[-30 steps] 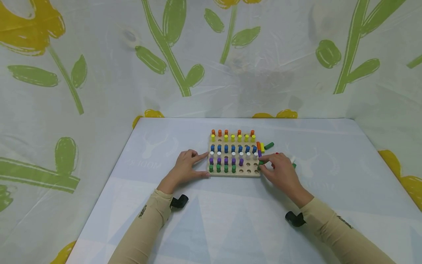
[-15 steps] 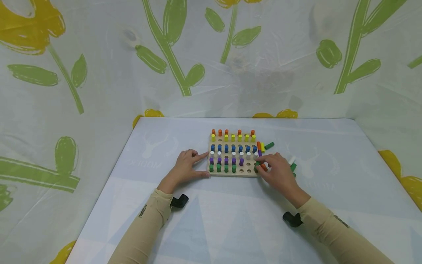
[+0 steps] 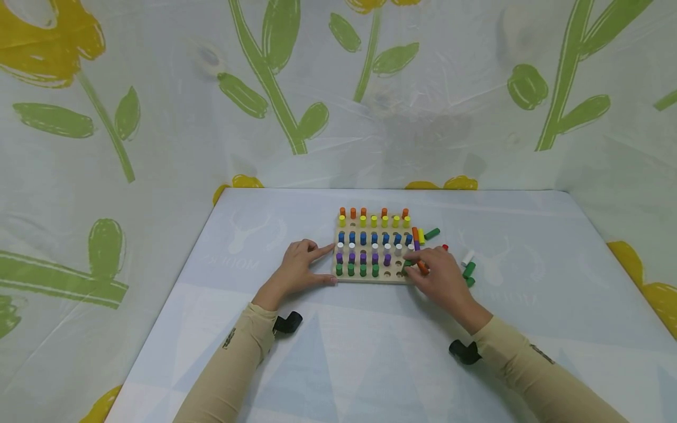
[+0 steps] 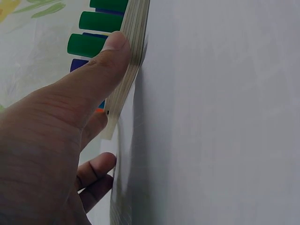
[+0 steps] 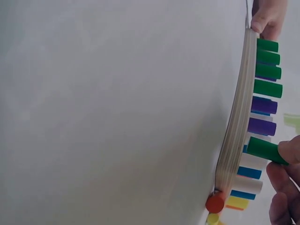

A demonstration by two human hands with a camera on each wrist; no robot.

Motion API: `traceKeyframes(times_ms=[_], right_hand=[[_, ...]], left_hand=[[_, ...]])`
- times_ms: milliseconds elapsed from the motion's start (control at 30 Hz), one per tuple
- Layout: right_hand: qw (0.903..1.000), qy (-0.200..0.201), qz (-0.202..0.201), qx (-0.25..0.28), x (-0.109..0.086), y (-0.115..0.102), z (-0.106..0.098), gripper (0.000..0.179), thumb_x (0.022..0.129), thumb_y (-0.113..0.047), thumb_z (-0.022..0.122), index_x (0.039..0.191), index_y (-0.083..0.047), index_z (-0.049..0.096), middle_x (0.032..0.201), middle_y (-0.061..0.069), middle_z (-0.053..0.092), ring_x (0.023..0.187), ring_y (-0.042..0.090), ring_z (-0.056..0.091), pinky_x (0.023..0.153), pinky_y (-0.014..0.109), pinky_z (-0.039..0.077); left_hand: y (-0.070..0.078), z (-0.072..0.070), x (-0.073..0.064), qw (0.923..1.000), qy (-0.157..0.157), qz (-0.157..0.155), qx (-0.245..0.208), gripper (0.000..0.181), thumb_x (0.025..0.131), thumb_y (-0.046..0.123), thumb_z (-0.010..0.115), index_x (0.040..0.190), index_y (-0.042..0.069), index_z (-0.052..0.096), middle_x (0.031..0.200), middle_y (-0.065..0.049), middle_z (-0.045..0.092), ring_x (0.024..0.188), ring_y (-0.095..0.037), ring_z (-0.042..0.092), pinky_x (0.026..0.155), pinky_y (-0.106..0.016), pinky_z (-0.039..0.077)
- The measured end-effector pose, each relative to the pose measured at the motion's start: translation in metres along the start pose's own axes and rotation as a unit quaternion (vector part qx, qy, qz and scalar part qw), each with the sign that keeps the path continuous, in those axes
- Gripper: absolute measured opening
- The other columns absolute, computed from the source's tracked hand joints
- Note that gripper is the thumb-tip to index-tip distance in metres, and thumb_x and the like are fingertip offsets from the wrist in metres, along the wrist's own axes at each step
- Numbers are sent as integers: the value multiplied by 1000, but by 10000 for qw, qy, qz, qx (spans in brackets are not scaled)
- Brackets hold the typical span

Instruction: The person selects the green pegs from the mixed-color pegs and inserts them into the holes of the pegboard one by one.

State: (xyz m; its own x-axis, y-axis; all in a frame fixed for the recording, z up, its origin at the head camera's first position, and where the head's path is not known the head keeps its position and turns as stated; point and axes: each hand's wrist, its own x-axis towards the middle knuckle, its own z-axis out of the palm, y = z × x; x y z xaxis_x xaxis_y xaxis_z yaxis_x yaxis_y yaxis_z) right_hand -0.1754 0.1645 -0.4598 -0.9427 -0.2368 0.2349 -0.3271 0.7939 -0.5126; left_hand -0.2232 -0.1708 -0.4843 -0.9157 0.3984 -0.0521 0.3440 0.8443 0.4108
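A wooden pegboard [image 3: 370, 281] lies on the table, with rows of orange, yellow, blue, white, purple and green pegs standing in it. My left hand [image 3: 296, 270] rests at its left side, thumb and index finger straight and touching the board near the front-left corner. In the left wrist view the thumb [image 4: 105, 61] lies along the board's edge beside the green pegs. Between thumb and fingertips, my right hand [image 3: 443, 276] pinches a green peg [image 5: 263, 149], tilted over the front-right part of the board. Several holes show at the right end of the purple and green rows.
Loose pegs lie right of the board: an orange peg [image 3: 415, 232], a yellow peg [image 3: 421, 237], a green peg [image 3: 432, 233], a red peg [image 3: 445, 247], a white peg [image 3: 468, 257] and another green peg [image 3: 469, 270]. Flower-printed sheets [image 3: 338, 117] rise behind the table.
My right hand has moved left with the green peg, from the board's right edge to over its front-right holes. My left hand and the board stay in place.
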Motion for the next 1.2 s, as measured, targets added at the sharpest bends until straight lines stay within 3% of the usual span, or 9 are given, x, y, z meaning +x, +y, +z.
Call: traceKeyframes(times_ms=[367,1200], right_hand=[[10000,-91,1,41,2,-7,4,27,90,-21,78,116,-12,76,108,5,74,89,23,50,75,39,41],[9996,-113,-191,168,7,-18,17,24,90,-22,79,112,-13,77,114,4,73,101,24,59,83,41,48]], left_hand=[[-1,0,0,10000,12,-1,24,87,79,63,79,154,31,46,114,-5,41,109,-26,35,96,-42,32],[-1,1,0,10000,-53,-55,-37,88,79,64,78,154,32,45,117,-5,41,112,-26,34,97,-43,33]])
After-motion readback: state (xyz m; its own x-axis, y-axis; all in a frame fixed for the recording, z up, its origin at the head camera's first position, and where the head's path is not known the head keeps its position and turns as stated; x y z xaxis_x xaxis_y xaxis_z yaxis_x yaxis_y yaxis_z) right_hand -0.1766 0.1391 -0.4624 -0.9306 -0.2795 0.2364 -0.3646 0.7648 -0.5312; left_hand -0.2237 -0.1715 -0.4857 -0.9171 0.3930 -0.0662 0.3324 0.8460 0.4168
